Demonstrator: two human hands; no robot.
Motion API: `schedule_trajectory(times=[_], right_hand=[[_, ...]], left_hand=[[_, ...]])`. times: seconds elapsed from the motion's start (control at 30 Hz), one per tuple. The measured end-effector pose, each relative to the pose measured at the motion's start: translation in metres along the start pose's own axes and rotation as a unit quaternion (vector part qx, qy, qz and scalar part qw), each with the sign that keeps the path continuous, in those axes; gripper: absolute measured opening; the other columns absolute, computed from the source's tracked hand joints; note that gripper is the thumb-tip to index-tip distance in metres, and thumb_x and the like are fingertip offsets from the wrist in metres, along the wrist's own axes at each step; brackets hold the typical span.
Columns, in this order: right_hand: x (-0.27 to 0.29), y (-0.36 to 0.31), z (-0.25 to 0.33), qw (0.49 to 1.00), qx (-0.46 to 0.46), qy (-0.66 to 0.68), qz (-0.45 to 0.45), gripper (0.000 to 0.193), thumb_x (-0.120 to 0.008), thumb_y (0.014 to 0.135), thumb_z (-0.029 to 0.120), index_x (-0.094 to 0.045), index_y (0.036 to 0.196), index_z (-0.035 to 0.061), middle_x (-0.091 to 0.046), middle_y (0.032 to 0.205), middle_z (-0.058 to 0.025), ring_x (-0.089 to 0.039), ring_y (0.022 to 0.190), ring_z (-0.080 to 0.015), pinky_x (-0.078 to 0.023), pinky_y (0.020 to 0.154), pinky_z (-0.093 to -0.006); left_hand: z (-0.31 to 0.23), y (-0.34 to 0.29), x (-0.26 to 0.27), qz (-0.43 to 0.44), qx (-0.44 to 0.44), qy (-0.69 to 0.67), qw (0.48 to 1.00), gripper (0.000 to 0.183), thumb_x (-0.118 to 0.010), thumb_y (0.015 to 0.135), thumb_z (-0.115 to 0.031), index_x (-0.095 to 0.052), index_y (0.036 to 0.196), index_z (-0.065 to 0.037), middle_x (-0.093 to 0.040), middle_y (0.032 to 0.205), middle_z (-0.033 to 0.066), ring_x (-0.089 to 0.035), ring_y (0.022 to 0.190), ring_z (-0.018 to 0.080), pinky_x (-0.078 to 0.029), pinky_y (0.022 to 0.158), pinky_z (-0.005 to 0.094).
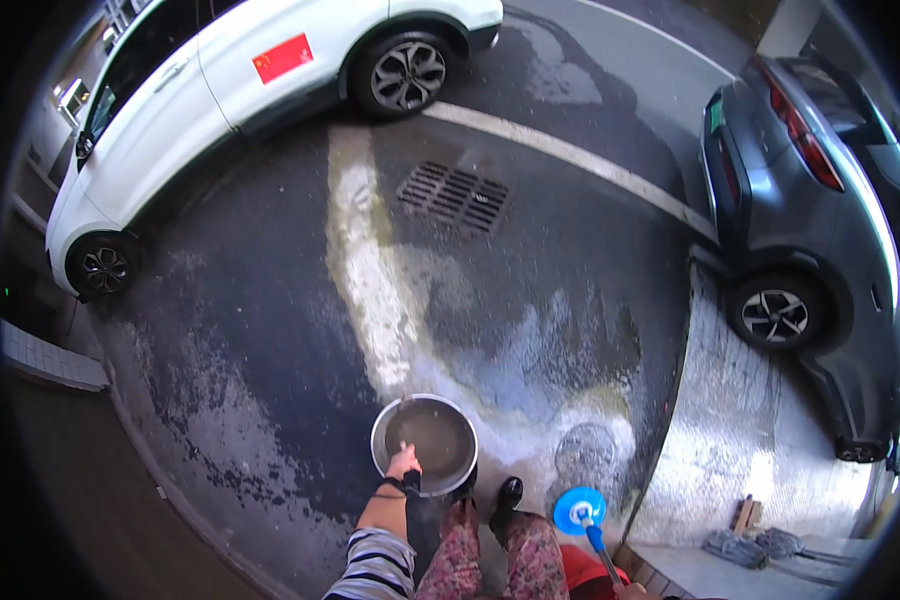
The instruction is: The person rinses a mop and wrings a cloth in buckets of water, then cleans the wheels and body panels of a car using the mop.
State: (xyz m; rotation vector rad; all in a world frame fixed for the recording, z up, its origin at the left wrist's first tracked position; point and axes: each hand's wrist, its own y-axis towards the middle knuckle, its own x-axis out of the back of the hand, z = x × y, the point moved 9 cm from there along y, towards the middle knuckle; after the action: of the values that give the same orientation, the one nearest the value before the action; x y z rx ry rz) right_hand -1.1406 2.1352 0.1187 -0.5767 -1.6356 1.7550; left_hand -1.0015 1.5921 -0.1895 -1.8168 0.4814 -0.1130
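Observation:
My left hand (403, 465) grips the near rim of a round metal basin (384, 428) that holds murky water. The basin is just in front of my black shoes (508, 495), over the wet asphalt. A mop with a round blue head (577, 511) and a blue and white handle stands to the right of my feet. My right hand (632, 592) shows only at the lower edge, closed on that handle.
A white car (220, 70) is parked at the upper left and a dark grey car (820, 220) at the right. A drain grate (455, 195) lies ahead beside a white painted line (570, 155). Grey mop cloths (760, 545) lie on the lower-right step.

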Motion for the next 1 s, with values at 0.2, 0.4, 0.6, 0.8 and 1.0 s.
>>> schedule_trajectory(times=[0.2, 0.4, 0.6, 0.8, 1.0], right_hand=[[0.0, 0.041, 0.011, 0.991, -0.017, 0.036, 0.126, 0.024, -0.042, 0.087, 0.033, -0.048, 0.073, 0.0145, -0.036, 0.045, 0.002, -0.036, 0.033, -0.0111, -0.027, 0.028, -0.0254], [0.001, 0.019, 0.025, 0.96, -0.093, 0.187, 0.186, 0.027, -0.044, 0.086, 0.032, -0.046, 0.068, 0.0121, -0.035, 0.047, 0.0036, -0.035, 0.037, -0.0088, -0.029, 0.033, -0.0222], [0.036, 0.011, 0.015, 0.979, -0.067, 0.138, 0.138, 0.022, -0.043, 0.086, 0.028, -0.048, 0.071, 0.0126, -0.039, 0.053, 0.0034, -0.038, 0.042, -0.009, -0.033, 0.037, -0.0231], [0.095, 0.055, -0.011, 0.998, 0.011, -0.049, 0.028, 0.022, -0.043, 0.085, 0.034, -0.052, 0.079, 0.0148, -0.047, 0.059, 0.002, -0.044, 0.049, -0.0111, -0.038, 0.042, -0.0258], [0.115, 0.084, -0.025, 0.992, -0.084, 0.051, 0.085, 0.026, -0.045, 0.081, 0.019, -0.05, 0.06, 0.0051, -0.047, 0.048, -0.0045, -0.045, 0.039, -0.0165, -0.037, 0.037, -0.0306]], left_hand=[[0.001, 0.004, 0.001, 0.034, 0.017, 0.022, 0.999, 0.022, -0.046, 0.079, -0.022, -0.039, 0.06, -0.012, -0.033, 0.041, 0.0026, -0.042, 0.033, 0.0201, -0.036, 0.034, 0.0381], [0.009, -0.012, 0.039, -0.078, 0.03, 0.081, 0.993, 0.019, -0.05, 0.074, -0.019, -0.043, 0.058, -0.011, -0.039, 0.042, 0.0039, -0.043, 0.033, 0.0202, -0.038, 0.034, 0.0376], [-0.007, -0.078, 0.025, -0.13, 0.049, 0.177, 0.974, 0.024, -0.054, 0.072, -0.02, -0.044, 0.052, -0.012, -0.042, 0.042, 0.0024, -0.046, 0.034, 0.0185, -0.039, 0.035, 0.0347], [-0.007, -0.14, 0.038, -0.141, 0.067, 0.162, 0.974, 0.021, -0.053, 0.074, -0.02, -0.045, 0.062, -0.006, -0.044, 0.046, 0.0073, -0.046, 0.036, 0.0225, -0.044, 0.039, 0.0374], [-0.035, -0.209, 0.002, -0.039, 0.013, 0.091, 0.995, 0.019, -0.054, 0.074, -0.022, -0.045, 0.068, -0.007, -0.043, 0.048, 0.0071, -0.047, 0.042, 0.0219, -0.043, 0.045, 0.0389]])
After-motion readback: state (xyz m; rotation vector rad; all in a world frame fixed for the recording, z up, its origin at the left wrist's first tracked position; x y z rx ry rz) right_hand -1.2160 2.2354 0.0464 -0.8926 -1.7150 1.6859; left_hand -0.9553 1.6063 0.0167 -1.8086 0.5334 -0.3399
